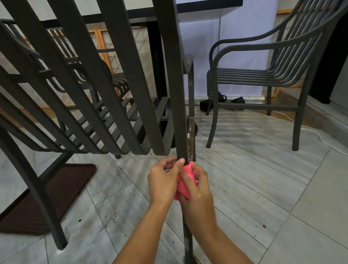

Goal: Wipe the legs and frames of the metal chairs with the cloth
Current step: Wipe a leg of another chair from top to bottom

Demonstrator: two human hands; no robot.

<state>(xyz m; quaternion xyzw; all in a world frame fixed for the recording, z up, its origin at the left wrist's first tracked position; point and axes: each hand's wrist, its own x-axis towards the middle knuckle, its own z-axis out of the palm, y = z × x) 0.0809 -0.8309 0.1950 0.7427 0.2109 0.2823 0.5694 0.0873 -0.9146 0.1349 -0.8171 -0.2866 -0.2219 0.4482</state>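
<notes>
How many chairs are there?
3: the near chair being wiped, one behind it on the left by the table, one on the right. More may be hidden.

A crumpled bright pink cloth [185, 179] is bunched around the upright dark grey metal rear leg [178, 109] of the nearest slatted dark grey metal chair [88, 87], just under the seat's curved slats; that leg runs down to the pale tiled floor, where rust-brown stains ring its foot; a second slatted dark metal armchair [270, 65] stands upright well apart to the right; a third dark metal chair [87, 76] shows through the nearest one's slats.
</notes>
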